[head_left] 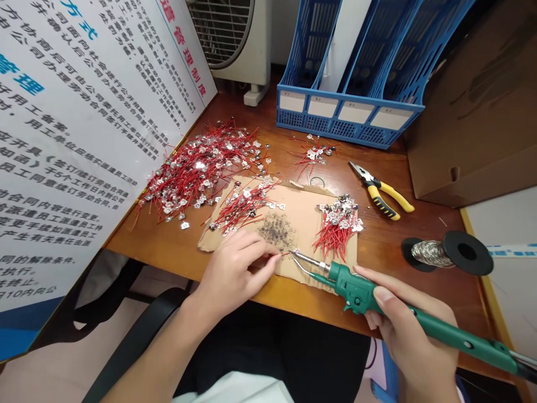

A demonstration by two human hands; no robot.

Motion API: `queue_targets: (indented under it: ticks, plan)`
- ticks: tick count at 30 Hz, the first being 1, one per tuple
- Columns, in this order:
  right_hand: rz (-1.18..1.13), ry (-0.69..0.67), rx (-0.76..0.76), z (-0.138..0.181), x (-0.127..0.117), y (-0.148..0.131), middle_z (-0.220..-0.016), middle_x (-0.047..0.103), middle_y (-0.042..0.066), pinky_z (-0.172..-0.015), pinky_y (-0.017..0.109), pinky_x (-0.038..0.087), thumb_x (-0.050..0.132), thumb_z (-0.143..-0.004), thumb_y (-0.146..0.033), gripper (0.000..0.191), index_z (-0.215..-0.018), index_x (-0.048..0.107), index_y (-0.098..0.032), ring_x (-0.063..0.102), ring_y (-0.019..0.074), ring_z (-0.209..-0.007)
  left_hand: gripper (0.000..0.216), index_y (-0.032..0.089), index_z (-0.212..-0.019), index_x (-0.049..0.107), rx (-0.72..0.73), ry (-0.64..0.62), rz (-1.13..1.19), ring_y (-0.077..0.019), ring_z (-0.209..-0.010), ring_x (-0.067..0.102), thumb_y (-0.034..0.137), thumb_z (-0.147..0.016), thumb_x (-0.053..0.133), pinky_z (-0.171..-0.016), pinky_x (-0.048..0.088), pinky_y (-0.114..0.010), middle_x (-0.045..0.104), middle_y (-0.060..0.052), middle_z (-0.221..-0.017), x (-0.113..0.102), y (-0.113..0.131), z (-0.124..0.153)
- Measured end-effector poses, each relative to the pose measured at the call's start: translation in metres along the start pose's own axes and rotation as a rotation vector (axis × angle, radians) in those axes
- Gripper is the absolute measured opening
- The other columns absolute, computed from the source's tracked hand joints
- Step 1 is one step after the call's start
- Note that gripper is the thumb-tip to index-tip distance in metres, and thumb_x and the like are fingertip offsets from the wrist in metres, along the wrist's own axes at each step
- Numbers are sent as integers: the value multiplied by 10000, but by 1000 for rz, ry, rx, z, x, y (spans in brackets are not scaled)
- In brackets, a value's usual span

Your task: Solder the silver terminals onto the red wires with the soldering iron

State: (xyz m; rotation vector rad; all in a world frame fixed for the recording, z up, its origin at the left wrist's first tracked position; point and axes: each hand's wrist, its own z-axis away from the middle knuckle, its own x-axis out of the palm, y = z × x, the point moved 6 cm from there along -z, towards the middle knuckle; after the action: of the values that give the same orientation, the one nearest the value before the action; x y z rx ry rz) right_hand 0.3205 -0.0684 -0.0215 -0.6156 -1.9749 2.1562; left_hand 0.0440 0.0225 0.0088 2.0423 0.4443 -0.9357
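While pinching one thin red wire (285, 254) in the left hand (235, 266), gripping one green plastic soldering iron (354, 286) in the right hand (409, 322), tip at the wire's end; seemingly partway, with finished pieces impossible to tell apart; four heaps of red-wired silver metal tabs (201, 168), two beyond the left hand, two beyond the space between hands

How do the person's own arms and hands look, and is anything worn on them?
The left hand and the right hand wear no gloves, and no ring is visible. The left forearm shows no sleeve, watch or bracelet. The right wrist is cut off by the picture's edge, so a sleeve there cannot be judged.
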Motion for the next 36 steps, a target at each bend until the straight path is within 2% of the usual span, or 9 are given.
queue_targets:
  ticks: [17, 36]
  plan:
    - [12, 4, -6, 0, -2, 5, -609, 690, 40, -430, 277, 486, 789, -1006, -390, 281, -1107, 969, -199, 594, 170, -455, 125, 209, -977, 802, 49, 4, 5, -212, -830, 718, 191, -1089, 751, -812, 519, -351, 773, -10, -871, -1, 1, -2]
    - [-39, -20, -34, 0, -2, 9, -624, 704, 46, -425, 280, 497, 800, -1011, -398, 298, -1150, 964, -192, 590, 169, -448, 128, 228, -979, 806, 3, -15, -25, -220, -845, 748, 214, -1090, 744, -799, 501, -362, 789, -10, -876, -1, -2, -1]
